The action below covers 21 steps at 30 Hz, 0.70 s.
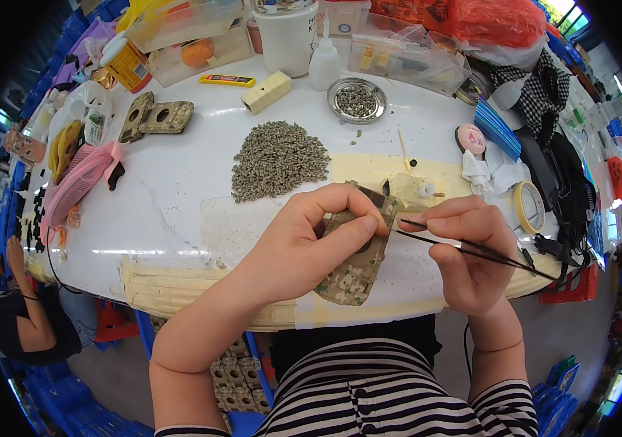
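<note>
My left hand (311, 237) grips a flat camouflage-patterned casing (347, 284) over the front of the table, tilted, with its lower end toward me. The fingers cover much of its upper part and its opening. In my right hand (475, 244) is a pair of dark tweezers (500, 257), their tips at the casing's upper right edge beside my left fingertips. Whatever the tips may pinch is too small to make out. Beyond my left hand lies a heap of small metallic-looking parts (278, 160). A round metal dish (357, 105) holds more small pieces.
Two more camouflage casings (169, 116) lie at the back left, near a cream block (267, 92) and a yellow utility knife (227, 81). A white squeeze bottle (324, 65) stands behind. At right are a tape roll (528, 207) and a black bag (573, 189). Another person sits far left.
</note>
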Each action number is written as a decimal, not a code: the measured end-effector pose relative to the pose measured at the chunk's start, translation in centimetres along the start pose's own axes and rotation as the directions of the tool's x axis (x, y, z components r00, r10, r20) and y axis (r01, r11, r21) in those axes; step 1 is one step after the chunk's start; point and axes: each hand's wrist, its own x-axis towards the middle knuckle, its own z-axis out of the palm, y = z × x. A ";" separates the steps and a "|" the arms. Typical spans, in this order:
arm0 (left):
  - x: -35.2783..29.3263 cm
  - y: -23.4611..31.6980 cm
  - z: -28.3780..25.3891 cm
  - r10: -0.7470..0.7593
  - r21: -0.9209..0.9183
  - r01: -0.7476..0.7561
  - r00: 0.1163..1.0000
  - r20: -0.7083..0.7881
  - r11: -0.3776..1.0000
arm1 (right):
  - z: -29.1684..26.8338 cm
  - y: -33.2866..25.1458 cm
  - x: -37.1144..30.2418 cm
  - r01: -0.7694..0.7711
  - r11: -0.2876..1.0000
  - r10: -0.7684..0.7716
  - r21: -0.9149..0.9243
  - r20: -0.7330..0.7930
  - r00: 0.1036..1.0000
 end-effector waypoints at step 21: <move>0.0 -0.7 0.3 0.232 0.306 -0.206 0.971 -0.049 0.929 | 0.6 0.2 0.1 -0.303 0.886 0.308 0.352 0.042 0.950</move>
